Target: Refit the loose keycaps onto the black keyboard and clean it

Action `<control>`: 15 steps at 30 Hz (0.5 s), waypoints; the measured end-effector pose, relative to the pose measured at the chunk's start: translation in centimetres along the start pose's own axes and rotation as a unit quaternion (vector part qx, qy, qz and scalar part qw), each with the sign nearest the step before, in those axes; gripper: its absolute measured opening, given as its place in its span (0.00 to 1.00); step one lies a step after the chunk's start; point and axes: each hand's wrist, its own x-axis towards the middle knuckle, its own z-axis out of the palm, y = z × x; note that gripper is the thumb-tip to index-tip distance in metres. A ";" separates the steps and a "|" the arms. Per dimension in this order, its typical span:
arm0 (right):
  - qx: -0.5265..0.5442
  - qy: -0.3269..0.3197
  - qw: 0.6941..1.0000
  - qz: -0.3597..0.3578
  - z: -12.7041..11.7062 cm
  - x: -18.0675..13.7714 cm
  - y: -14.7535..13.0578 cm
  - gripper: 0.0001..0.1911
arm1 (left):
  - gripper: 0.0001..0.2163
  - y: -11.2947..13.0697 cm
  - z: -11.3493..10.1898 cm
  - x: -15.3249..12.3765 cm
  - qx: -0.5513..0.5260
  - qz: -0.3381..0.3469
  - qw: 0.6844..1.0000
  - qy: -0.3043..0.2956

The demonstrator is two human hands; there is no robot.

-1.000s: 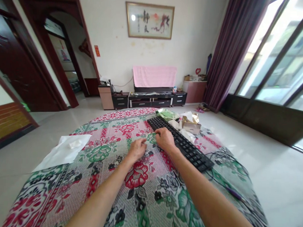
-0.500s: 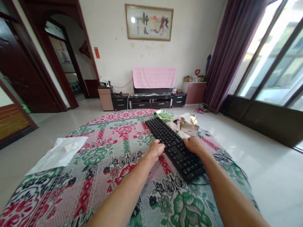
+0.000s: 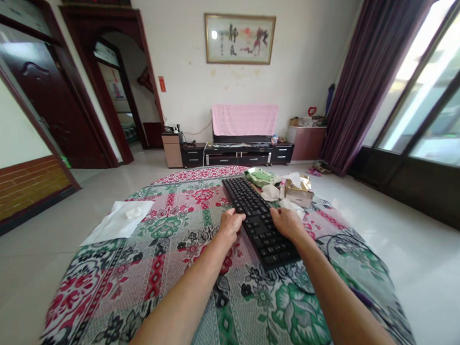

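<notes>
A long black keyboard (image 3: 256,212) points away from me over the flowered tablecloth (image 3: 194,239), its near end slightly to the right. My left hand (image 3: 232,224) grips its left long edge, thumb on top. On the opposite edge my right hand (image 3: 286,222) is closed round it the same way, with its fingers partly hidden. The keyboard's black cable (image 3: 327,254) trails over the cloth on the right, passing behind my right forearm. Whether the keyboard's underside touches the cloth I cannot tell.
Beyond my right hand stand a gold tissue box (image 3: 298,191), crumpled white tissues (image 3: 270,192) and a green packet (image 3: 261,176). A white sheet (image 3: 111,228) with a wadded tissue (image 3: 133,213) lies on the left. Farther off is a low TV cabinet (image 3: 195,157).
The keyboard has moved left relative to the tissue box and turned a little straighter, with both hands still on it. My view has swung slightly left.
</notes>
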 end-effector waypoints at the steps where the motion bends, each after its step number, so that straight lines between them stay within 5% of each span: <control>1: 0.021 0.003 1.000 -0.006 0.5 -0.4 -1.0 0.25 | 0.11 0.0 -1.3 -0.2 0.004 0.004 1.000 0.009; 10: 0.201 -0.031 0.974 -0.104 7.2 -5.5 -11.7 0.23 | 0.12 -1.2 -15.3 -2.2 0.098 -0.001 0.987 0.129; 15: 0.240 -0.059 0.963 -0.110 10.0 -8.4 -16.2 0.23 | 0.12 -1.5 -21.0 -3.1 0.190 -0.011 0.958 0.213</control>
